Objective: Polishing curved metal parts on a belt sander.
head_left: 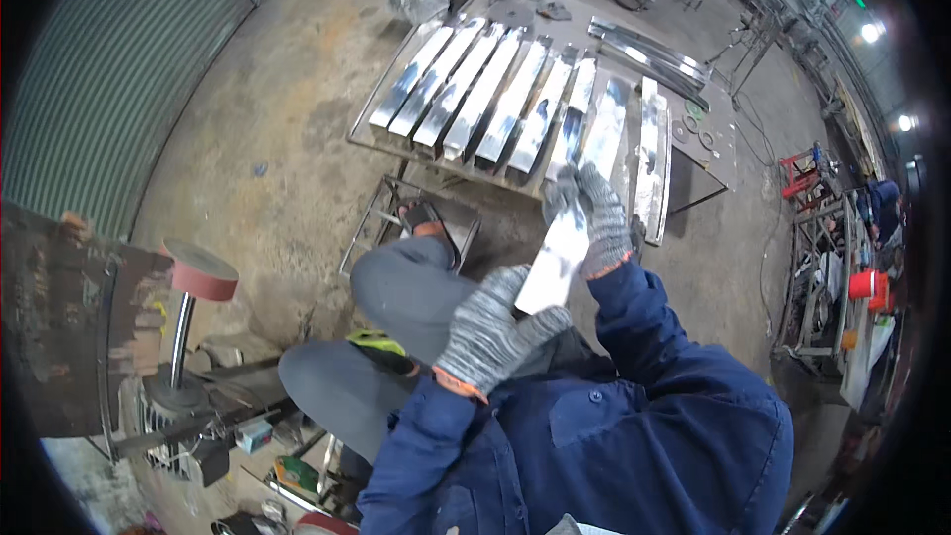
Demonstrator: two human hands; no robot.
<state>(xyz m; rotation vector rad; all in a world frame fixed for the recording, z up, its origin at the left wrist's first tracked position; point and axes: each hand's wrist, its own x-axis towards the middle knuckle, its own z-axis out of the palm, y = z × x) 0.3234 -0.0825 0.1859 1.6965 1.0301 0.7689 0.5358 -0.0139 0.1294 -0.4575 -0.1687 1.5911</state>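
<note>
Both hands are up in front of the chest, each in a grey knitted glove with an orange cuff. The left hand (pixel 492 325) is closed around the near end of a polished metal bar (pixel 555 258), fingers curled under it. The right hand (pixel 592 214) grips the far end of the same bar, fingers wrapped over the top. So the bar sits between the 2 gloves, tilted, its shiny face turned upward, above the person's grey-trousered knees.

Just beyond it stands a low metal rack (pixel 381 144), and on it a row of bright steel bars (pixel 495 99) lies side by side, running from the rack's left edge to its right edge. 2 more bars (pixel 652 154) lie along the right edge, close to the right hand. A longer bundle of steel strips (pixel 649 52) rests past the far right corner.

On the floor to the left, a red round stool (pixel 201 272) on a chrome post. Near the bottom edge, a small green box (pixel 297 476) lies among clutter; its label is too small to make out.
</note>
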